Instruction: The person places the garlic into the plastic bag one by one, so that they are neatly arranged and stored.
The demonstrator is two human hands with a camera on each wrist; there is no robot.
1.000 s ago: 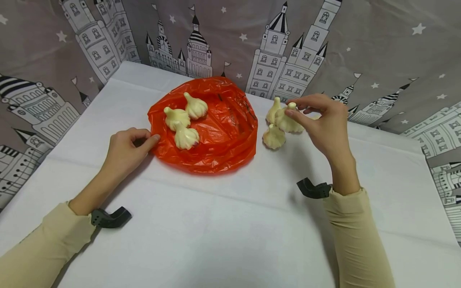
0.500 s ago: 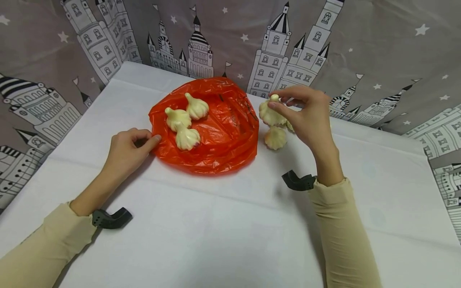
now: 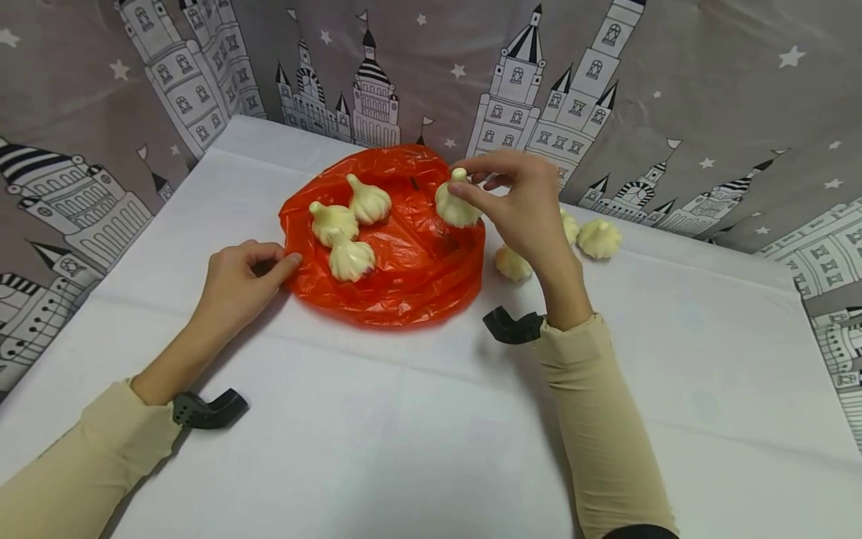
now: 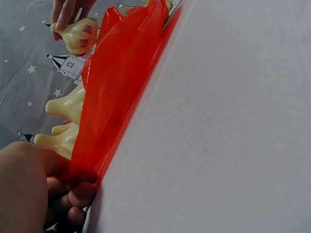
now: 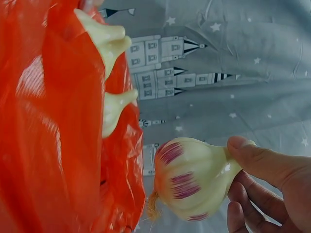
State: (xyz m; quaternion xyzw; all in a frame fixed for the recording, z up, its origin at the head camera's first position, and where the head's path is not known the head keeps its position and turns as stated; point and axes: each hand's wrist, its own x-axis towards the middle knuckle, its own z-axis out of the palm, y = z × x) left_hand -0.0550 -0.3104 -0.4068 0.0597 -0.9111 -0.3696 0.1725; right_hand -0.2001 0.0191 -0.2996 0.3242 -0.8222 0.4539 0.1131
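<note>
My right hand (image 3: pixel 521 198) pinches a garlic bulb (image 3: pixel 458 202) by its stem, over the right rim of an open red plastic bag (image 3: pixel 397 292). In the right wrist view this garlic bulb (image 5: pixel 189 174) shows purple streaks and a tuft of roots at its base. Three more bulbs lie in the left part of the bag, among them a front bulb (image 3: pixel 352 260) and a back bulb (image 3: pixel 369 201). My left hand (image 3: pixel 239 281) pinches the bag's left edge between thumb and fingers; the left wrist view shows the red film (image 4: pixel 112 92) rising from that grip.
Right of the bag, partly behind my right hand, lie a near bulb (image 3: pixel 513 263), a bulb at the far right (image 3: pixel 599 238) and one mostly covered bulb (image 3: pixel 569 224). A white cloth (image 3: pixel 377 419) covers the table. Behind it hangs a grey castle-print curtain (image 3: pixel 431 75).
My right hand has lifted the garlic bulb from the group on the right and carried it left, over the bag. My left hand has kept its grip on the bag's edge.
</note>
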